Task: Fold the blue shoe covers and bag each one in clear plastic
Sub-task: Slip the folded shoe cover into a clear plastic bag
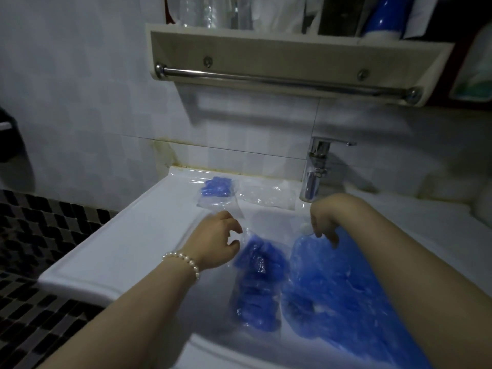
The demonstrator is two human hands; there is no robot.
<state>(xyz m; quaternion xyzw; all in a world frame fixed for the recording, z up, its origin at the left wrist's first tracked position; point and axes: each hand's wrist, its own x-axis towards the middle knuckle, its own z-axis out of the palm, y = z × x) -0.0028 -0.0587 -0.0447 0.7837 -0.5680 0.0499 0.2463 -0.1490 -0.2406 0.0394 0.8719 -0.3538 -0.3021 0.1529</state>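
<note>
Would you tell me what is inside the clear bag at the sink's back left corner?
The clear bag holds a folded blue shoe cover at its far end; its near end looks empty. Anything beneath it is hidden.

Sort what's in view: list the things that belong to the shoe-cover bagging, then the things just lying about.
Job:
loose blue shoe covers, under the right hand
bagged covers in the basin, beside the left hand
bagged cover on the sink ledge
empty clear bags

Lying about:
tap
towel rail
shelf
pearl bracelet
</note>
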